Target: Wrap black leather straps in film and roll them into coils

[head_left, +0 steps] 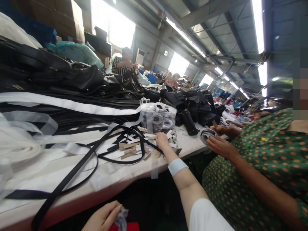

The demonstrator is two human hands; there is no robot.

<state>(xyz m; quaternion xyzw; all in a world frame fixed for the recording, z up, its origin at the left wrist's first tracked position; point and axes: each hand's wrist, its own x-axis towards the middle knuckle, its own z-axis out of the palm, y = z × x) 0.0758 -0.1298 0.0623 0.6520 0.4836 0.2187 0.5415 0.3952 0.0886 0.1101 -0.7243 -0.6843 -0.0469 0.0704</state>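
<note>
My right hand (162, 140) reaches over the table into a loose pile of short tan and white strips (132, 146). Its fingers are curled down among them, and whatever lies under the fingertips is hidden. Close behind it is a cluster of small rolls (158, 118) wrapped in clear plastic. A long black strap (81, 157) loops through the pile and across the table. Low in the picture, my left hand (106, 216) is closed on a crumpled, translucent grey strip (122, 218). Below that strip a red patch (131, 226) shows.
Black bags (187, 102) are heaped along the table's far side. White rolled material (20, 154) sits at the left. At the right, a co-worker in a green dotted top (260, 157) holds a roll of tape (206, 136). The table edge (115, 187) runs diagonally before me.
</note>
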